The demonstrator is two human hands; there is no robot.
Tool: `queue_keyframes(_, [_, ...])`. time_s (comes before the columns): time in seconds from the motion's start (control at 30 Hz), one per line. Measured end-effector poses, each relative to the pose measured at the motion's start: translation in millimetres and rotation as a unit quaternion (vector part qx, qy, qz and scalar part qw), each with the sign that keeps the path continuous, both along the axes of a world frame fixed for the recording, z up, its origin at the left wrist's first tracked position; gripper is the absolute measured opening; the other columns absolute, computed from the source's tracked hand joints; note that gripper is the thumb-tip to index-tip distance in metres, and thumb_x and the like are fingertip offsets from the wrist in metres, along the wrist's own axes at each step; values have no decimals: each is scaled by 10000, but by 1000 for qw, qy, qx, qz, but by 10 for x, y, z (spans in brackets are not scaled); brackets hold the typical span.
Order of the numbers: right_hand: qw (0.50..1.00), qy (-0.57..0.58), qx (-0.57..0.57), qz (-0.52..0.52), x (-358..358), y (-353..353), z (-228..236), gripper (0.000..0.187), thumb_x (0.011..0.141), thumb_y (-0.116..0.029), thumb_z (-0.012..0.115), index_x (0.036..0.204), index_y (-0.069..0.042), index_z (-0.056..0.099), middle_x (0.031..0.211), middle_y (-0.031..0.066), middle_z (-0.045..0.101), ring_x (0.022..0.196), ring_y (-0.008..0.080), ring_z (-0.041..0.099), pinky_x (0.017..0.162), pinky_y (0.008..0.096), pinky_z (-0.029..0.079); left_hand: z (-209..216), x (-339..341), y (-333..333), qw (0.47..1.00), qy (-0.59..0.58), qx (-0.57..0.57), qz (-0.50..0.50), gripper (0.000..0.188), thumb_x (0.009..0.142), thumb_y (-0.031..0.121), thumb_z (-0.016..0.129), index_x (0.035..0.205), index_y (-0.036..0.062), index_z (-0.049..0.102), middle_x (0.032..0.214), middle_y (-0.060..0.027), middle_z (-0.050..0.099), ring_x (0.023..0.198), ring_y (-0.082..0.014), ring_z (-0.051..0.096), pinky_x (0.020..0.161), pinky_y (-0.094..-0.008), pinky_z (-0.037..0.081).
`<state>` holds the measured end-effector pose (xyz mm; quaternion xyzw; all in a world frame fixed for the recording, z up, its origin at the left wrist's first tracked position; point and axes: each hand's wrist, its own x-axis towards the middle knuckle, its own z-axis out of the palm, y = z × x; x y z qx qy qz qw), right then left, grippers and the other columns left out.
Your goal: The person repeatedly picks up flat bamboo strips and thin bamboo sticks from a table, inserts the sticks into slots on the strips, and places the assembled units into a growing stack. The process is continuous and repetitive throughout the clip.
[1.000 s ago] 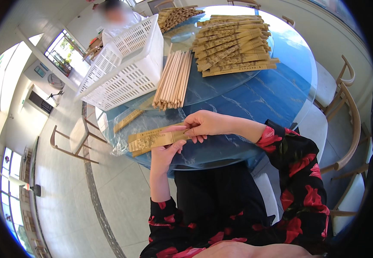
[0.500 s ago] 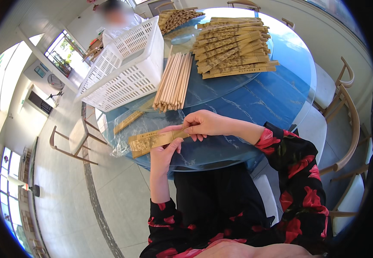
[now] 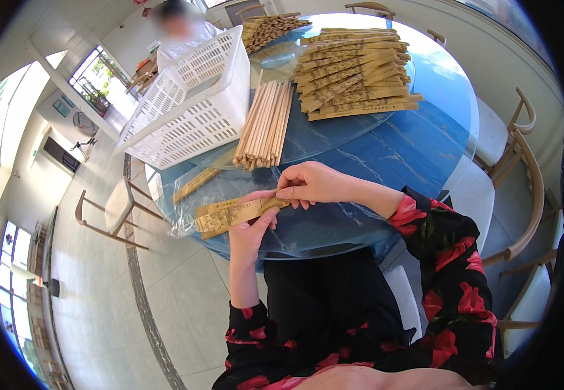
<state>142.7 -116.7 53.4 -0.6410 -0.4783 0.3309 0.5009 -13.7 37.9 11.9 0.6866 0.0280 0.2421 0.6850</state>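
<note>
A few brown printed paper chopstick sleeves point(image 3: 223, 217) lie fanned together in my left hand point(image 3: 250, 229), its thumb on top near their right end. My right hand point(image 3: 309, 184) pinches that right end between thumb and fingertips; whether a chopstick is inside cannot be seen. Just beyond my hands, a stack of bare wooden chopsticks point(image 3: 265, 127) lies on the table. Farther right sits a large pile of the same brown sleeves point(image 3: 353, 73). A single brown sleeve point(image 3: 195, 186) rests by crumpled clear plastic point(image 3: 183, 221), left of my left hand.
A white slatted plastic basket point(image 3: 191, 127) stands tilted at the left of the round blue marbled table point(image 3: 399, 153). Behind it is a bundle of brown-wrapped sticks point(image 3: 265, 31). Another person point(image 3: 179, 36) sits across the table. Wooden chairs point(image 3: 525, 188) stand around.
Both hands stay nearly in place on the sleeves. My right-hand fingers have shifted slightly at the sleeves' end, and the whole view has moved a little.
</note>
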Motion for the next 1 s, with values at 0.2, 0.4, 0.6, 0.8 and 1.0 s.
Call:
queue_keyframes(0.2, [833, -497, 157, -185, 365, 68, -47, 144, 882, -102, 651, 1024, -77, 662, 901, 25, 642, 847, 196, 645, 694, 334, 519, 22, 49, -39, 1000, -1, -2, -11, 286, 903, -36, 692, 1186, -21, 645, 900, -40, 659, 709, -86, 579, 632, -220, 492])
queue_keyframes(0.4, [652, -727, 115, -183, 557, 390, -21, 118, 810, -132, 650, 917, -133, 601, 921, -11, 575, 958, 174, 612, 729, 328, 513, 36, 8, 8, 1000, -1, -2, -7, 291, 896, -43, 691, 1183, -24, 647, 887, -39, 659, 708, -85, 578, 631, -220, 492])
queue_keyframes(0.6, [615, -766, 123, -140, 588, 429, -49, 137, 821, -155, 625, 944, -156, 564, 928, -26, 557, 953, 140, 580, 722, 291, 473, 33, 9, -3, 1000, -6, -5, -5, 298, 898, -36, 691, 1192, -25, 644, 893, -45, 660, 708, -85, 576, 632, -217, 489])
queue_keyframes(0.8, [606, -770, 144, -136, 583, 401, -26, 120, 828, -166, 619, 929, -173, 555, 901, -40, 555, 905, 137, 586, 707, 292, 470, 16, -2, 8, 1000, -10, -9, -1, 297, 902, -33, 688, 1195, -23, 643, 898, -42, 660, 707, -83, 574, 634, -215, 487])
queue_keyframes(1.0, [595, -746, 243, -177, 506, 253, 163, 153, 803, -161, 654, 932, -154, 571, 870, -18, 582, 845, 159, 605, 689, 309, 481, 26, -5, 1, 1000, -13, -14, -3, 304, 906, -39, 679, 1206, -21, 636, 919, -44, 657, 711, -83, 571, 641, -211, 485])
